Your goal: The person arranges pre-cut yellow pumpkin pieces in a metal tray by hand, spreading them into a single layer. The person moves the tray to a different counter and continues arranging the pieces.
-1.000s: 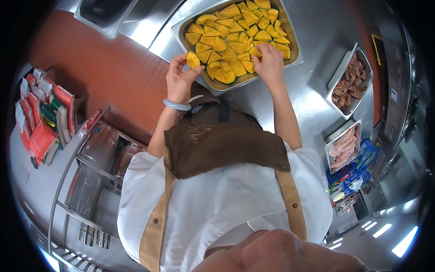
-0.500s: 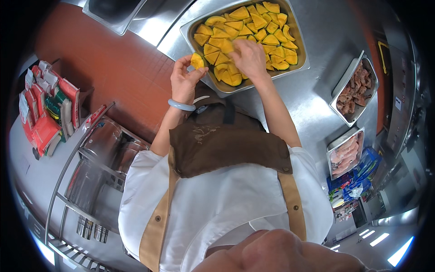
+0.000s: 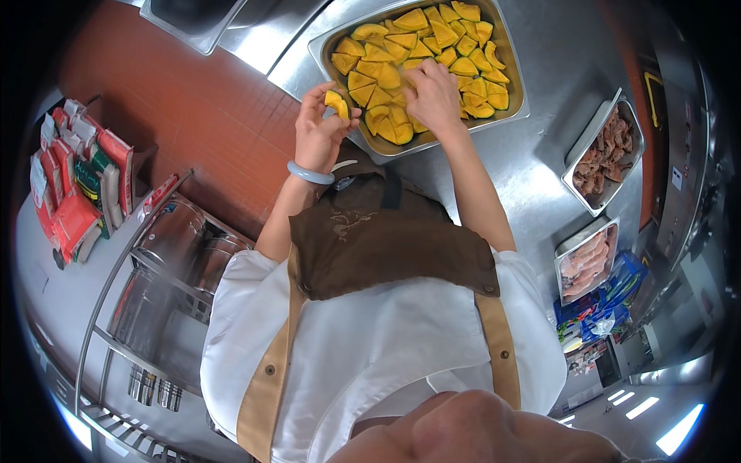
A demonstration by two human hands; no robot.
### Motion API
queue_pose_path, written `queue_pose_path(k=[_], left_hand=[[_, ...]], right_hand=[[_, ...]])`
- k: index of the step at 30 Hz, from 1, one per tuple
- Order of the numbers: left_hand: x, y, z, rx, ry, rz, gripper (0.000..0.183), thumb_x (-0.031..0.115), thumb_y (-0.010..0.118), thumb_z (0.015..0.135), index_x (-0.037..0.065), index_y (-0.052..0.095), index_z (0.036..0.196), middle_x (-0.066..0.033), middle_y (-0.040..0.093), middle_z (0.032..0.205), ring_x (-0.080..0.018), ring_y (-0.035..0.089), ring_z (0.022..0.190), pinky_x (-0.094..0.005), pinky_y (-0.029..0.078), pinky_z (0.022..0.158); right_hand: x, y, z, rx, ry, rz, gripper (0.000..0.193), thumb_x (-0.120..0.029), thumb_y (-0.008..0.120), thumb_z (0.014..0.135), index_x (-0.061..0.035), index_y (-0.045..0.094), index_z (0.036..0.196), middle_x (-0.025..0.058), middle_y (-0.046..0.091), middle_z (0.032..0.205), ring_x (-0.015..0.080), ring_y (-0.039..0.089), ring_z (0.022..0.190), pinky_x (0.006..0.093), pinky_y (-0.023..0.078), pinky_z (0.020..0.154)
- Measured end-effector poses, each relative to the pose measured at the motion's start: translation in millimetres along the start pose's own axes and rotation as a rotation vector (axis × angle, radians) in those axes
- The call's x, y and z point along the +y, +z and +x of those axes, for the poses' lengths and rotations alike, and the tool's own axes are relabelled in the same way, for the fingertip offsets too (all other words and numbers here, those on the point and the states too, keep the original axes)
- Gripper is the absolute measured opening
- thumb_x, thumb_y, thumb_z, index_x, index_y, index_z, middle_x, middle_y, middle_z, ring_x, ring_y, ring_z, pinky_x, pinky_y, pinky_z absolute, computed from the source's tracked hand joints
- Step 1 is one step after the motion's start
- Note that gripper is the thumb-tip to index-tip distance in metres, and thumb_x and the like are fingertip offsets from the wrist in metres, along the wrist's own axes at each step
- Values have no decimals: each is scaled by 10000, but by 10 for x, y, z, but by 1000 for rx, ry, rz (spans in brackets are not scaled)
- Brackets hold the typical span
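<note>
A deep steel tray (image 3: pixel 527 108) holds many yellow pumpkin pieces (image 3: pixel 401 131) with dark green skin, laid flat side by side. At the tray's near left corner, my left hand (image 3: pixel 318 137) is closed on a curved pumpkin piece (image 3: pixel 336 102), gripped between thumb and fingers. My right hand (image 3: pixel 436 99) reaches over the middle of the tray, fingers bent down among the pieces. Its fingertips are close together on the pumpkin; whether they grip a piece is hidden. A pale bracelet (image 3: pixel 310 174) circles my left wrist.
The tray stands on a steel counter (image 3: pixel 556 46). To the right are a tray of dark brown meat (image 3: pixel 606 154) and a tray of pale meat (image 3: pixel 588 262). Left are red tiled floor (image 3: pixel 185 116), a metal rack (image 3: pixel 100 332) with pots, and red packages (image 3: pixel 77 224).
My right hand has shifted slightly right, away from a piece that now lies still in the tray. My left hand has turned its pumpkin piece and moved slightly right.
</note>
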State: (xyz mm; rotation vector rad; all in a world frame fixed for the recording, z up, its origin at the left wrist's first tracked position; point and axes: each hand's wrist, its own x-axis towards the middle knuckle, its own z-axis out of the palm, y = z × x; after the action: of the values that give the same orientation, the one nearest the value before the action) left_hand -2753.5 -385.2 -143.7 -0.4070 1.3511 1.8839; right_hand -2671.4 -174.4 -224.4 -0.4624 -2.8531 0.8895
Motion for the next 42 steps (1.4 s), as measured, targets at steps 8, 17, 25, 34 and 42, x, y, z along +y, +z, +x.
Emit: queue_pose_path(k=[8, 17, 25, 34, 42], left_hand=[[60, 6, 106, -79, 5, 37, 505, -87, 618, 862, 31, 506, 1340, -78, 524, 1229, -205, 645, 991, -320, 551, 823], [111, -45, 145, -103, 278, 577, 586, -88, 725, 798, 24, 519, 1335, -82, 530, 1151, -158, 609, 924, -276, 530, 774], [-157, 197, 268, -144, 600, 1485, 621, 173, 852, 748, 72, 573, 1294, -173, 613, 1165, -395, 674, 914, -465, 569, 743], [-263, 407, 755, -176, 603, 1798, 421, 199, 756, 806, 152, 650, 1210, -134, 672, 1022, -388, 705, 803, -485, 582, 691], [-274, 489, 866, -233, 596, 1824, 429, 183, 755, 801, 219, 669, 1220, -126, 667, 1037, -373, 712, 828, -475, 584, 722]], right_hand=[[-20, 4, 52, -65, 57, -77, 308, -171, 782, 726, -143, 766, 1032, 40, 625, 1006, 277, 588, 1017, 453, 435, 833], [-116, 56, 91, -108, 88, -90, 348, -174, 769, 732, -115, 749, 1074, 64, 641, 1041, 292, 577, 1066, 463, 423, 863], [-115, 26, 41, -103, 134, -35, 324, -188, 757, 762, -134, 749, 1081, 63, 648, 1051, 295, 593, 1071, 459, 444, 886], [-101, 25, 48, -126, 96, -172, 255, -205, 764, 736, -105, 766, 971, 55, 673, 989, 281, 611, 1033, 463, 451, 829], [-8, 8, 78, -142, 162, -106, 283, -193, 784, 699, -81, 714, 949, 98, 650, 1049, 316, 587, 1069, 478, 445, 838]])
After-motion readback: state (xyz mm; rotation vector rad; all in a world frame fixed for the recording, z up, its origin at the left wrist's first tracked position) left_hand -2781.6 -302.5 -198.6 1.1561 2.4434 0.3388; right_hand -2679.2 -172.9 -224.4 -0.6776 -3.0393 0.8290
